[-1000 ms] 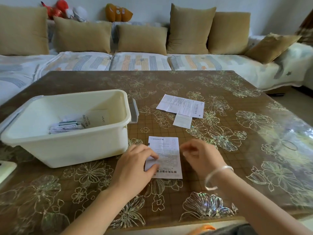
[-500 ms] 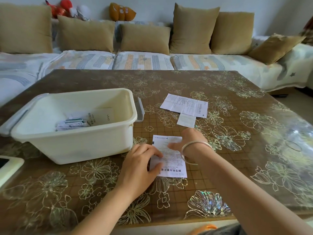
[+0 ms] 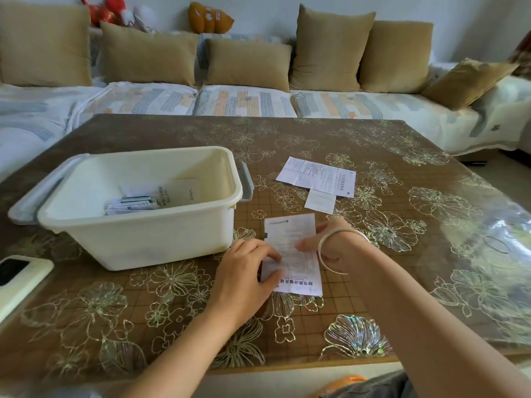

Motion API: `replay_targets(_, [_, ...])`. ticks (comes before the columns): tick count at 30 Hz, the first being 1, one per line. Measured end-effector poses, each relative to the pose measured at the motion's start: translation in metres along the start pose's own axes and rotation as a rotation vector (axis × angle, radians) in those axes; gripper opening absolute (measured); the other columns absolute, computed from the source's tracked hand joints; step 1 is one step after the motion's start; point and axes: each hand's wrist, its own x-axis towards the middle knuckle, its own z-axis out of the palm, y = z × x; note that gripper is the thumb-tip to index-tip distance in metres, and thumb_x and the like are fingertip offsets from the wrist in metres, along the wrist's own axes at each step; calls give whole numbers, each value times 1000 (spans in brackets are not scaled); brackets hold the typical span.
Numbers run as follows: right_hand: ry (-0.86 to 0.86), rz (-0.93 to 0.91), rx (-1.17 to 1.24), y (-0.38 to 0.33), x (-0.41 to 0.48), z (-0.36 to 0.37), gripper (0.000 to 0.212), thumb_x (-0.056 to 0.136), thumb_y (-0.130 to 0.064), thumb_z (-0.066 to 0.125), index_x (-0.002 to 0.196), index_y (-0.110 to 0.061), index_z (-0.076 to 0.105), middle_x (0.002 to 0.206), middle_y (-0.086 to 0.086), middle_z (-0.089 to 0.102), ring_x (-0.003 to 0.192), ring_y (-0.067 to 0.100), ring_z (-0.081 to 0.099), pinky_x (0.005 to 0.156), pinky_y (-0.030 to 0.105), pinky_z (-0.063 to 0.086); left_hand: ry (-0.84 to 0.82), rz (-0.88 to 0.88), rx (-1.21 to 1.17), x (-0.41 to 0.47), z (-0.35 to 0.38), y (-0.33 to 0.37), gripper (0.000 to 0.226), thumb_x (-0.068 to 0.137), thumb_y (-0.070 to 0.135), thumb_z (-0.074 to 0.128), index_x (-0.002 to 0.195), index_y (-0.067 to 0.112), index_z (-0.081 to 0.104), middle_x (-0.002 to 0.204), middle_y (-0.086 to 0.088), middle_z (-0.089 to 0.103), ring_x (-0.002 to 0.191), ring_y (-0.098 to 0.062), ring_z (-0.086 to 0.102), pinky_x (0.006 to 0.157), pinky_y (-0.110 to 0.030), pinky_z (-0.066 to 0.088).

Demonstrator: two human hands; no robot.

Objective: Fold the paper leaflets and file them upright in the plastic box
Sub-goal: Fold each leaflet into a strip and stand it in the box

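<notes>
Currently, the left hand [image 3: 244, 271] pinches the left edge of the leaflet [image 3: 288, 229]: curled fingertips lie on its upper face and the thumb lies nearer the person. The right hand [image 3: 327, 242] holds the opposite edge, thumb on top; its fingers are hidden behind the hand, so how far they reach under the sheet cannot be told. The leaflet lies on the table [image 3: 373, 145], just beside the near right corner of the plastic box [image 3: 138, 218]. Its long axis runs from the person toward the sofa [image 3: 244, 101], with the bold printed heading at the near end. Folded papers [image 3: 132, 202] lie inside the box. Two further leaflets [image 3: 316, 175] lie flat beyond the hands. A phone [image 3: 17, 280] rests at the left table edge.
</notes>
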Motion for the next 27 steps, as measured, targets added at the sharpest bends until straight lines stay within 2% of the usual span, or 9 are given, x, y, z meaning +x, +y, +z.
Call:
replay_targets(3, [58, -219, -75, 11, -13, -10, 20, 76, -21, 79, 93, -15, 70, 88, -2, 70, 76, 14, 65, 66, 27, 55, 16, -126, -89, 3, -7, 5, 48, 81, 39, 72, 124, 26, 58, 115, 14, 58, 89, 3, 55, 77, -12, 48])
replay_targets(5, [147, -403, -8, 17, -23, -15, 18, 77, -23, 77, 93, -17, 71, 86, -5, 71, 78, 14, 67, 72, 35, 58, 53, -200, -178, 7, -17, 11, 68, 78, 38, 73, 139, 26, 44, 119, 15, 57, 80, 1, 58, 68, -9, 48])
replay_targets(7, [263, -593, 30, 23, -37, -20, 16, 78, -23, 76, 90, -14, 71, 82, -2, 71, 74, 18, 66, 70, 40, 58, 111, -202, -309, 11, -28, 18, 78, 78, 33, 75, 145, 24, 36, 129, 20, 50, 82, 0, 60, 71, -6, 47])
replay_targets(11, [395, -852, 79, 39, -61, -21, 14, 73, -16, 78, 80, -23, 68, 72, 1, 65, 67, 26, 58, 58, 39, 51, 125, -103, -428, 6, -47, 35, 57, 78, 23, 77, 130, 29, 55, 113, 24, 64, 84, -1, 63, 68, -14, 51])
replay_targets(13, [405, -974, 16, 54, -68, -17, 32, 66, -2, 81, 79, -27, 67, 78, -8, 65, 72, 21, 57, 62, 37, 49, 92, -70, -433, -5, -48, 39, 41, 78, 12, 76, 114, 31, 68, 102, 23, 69, 80, -5, 64, 63, -20, 53])
replay_targets(15, [368, -1059, -90, 72, -71, -9, 35, 62, 2, 82, 78, -26, 68, 84, -16, 66, 82, 15, 56, 68, 32, 47, 104, 2, -358, -20, -44, 38, 24, 77, 17, 75, 97, 31, 75, 95, 22, 70, 81, -3, 62, 67, -17, 50])
replay_targets(20, [261, -966, -212, 115, -74, 6, 14, 74, -24, 79, 80, -31, 69, 81, -22, 63, 91, 6, 54, 70, 24, 48, 89, 16, -137, -50, -27, 26, 17, 78, 38, 69, 87, 26, 76, 90, 22, 60, 92, -5, 59, 80, -23, 49])
replay_targets(24, [311, -862, -143, 118, -79, 10, 23, 76, -27, 77, 71, -36, 57, 76, -18, 54, 70, 2, 54, 63, 7, 42, 80, -128, -84, -61, -19, 23, 33, 80, 54, 61, 79, 22, 71, 83, 14, 57, 76, -4, 57, 66, -25, 50])
replay_targets(27, [333, -773, -82, 110, -77, 15, 18, 78, -35, 73, 83, -38, 56, 69, -21, 59, 73, 2, 57, 60, 13, 46, 86, -184, 20, -51, -20, 32, 22, 80, 44, 72, 74, 26, 61, 71, 14, 57, 63, -6, 54, 52, -20, 41])
